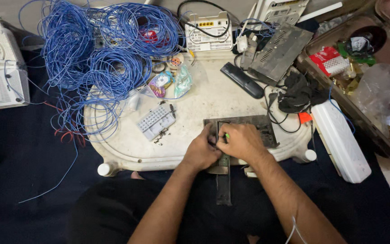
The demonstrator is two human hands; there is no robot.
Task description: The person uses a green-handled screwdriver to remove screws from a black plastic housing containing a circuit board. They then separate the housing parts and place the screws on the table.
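We press our left hand (202,150) and right hand (240,142), fingers closed on a green-tipped tool (226,135), onto the dusty circuit board (249,129) at the white tray's (127,153) near edge, likely mid-repair, needing steady pressure.

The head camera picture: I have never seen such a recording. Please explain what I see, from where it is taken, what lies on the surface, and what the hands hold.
There is no machine here, only a person at work. The camera sits on the person's head and looks down at the two bare hands. The left hand and the right hand meet over a dark metal board on a worn white tray. The right hand grips a small tool with a green tip; what the left hand grips is hidden. Around them lie coils of blue wire, a small grey parts box, a black remote and a white router.
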